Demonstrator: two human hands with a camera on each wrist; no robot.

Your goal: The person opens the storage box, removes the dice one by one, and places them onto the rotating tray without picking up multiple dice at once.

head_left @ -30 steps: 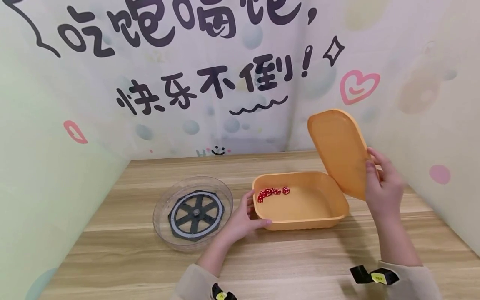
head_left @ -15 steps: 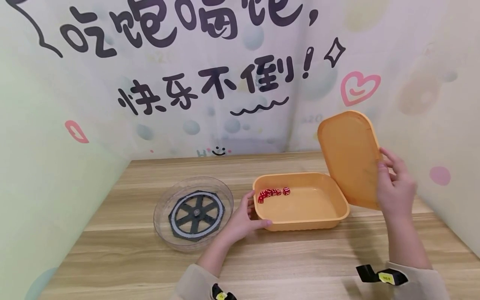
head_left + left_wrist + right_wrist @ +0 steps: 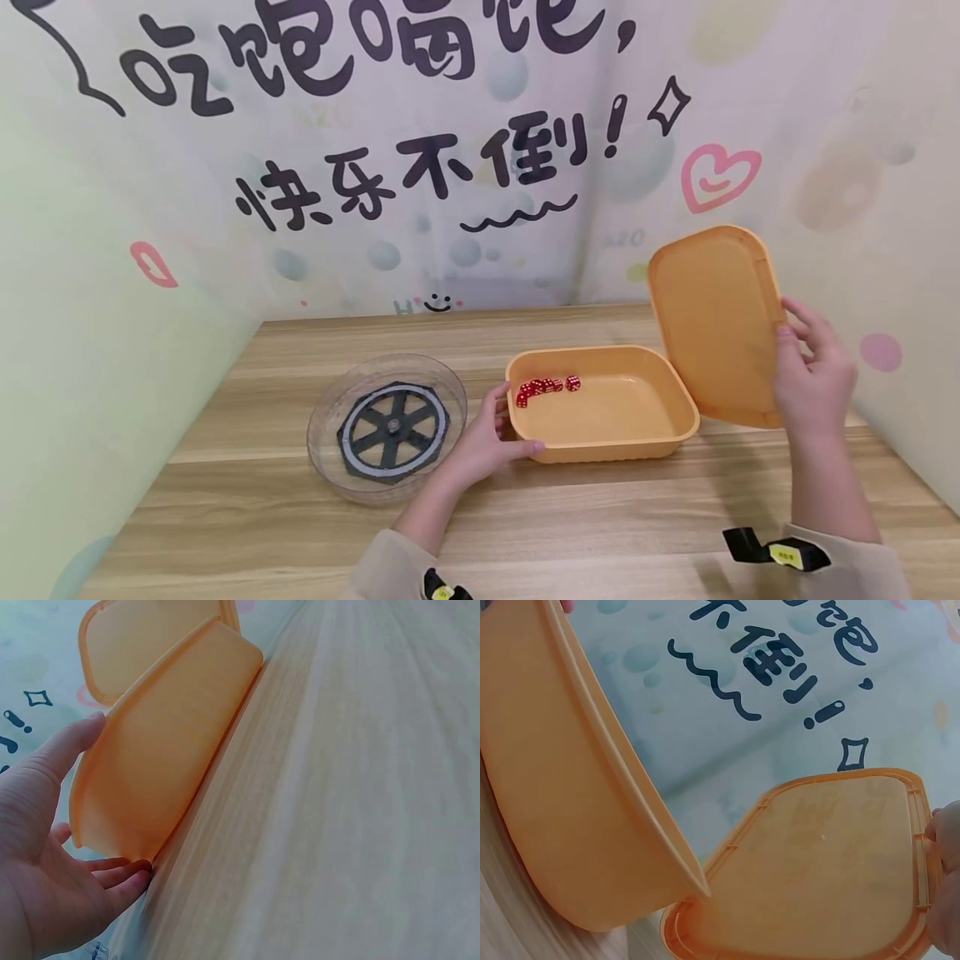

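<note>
An orange plastic box stands on the table with several red dice along its back left inside. My left hand grips the box's left end; in the left wrist view the thumb lies at the rim and the fingertips reach the lower edge. With my right hand I pinch the right edge of the orange lid. The lid is held up on edge beside the box's right end, its lower left corner overlapping the box rim in the right wrist view.
Left of the box sits a clear round dish with a dark spoked wheel in it. The wooden table meets a printed wall behind and walls at both sides.
My right hand has moved right and slightly down with the lid, which now faces me more fully. The left hand, box and dice have stayed in place.
</note>
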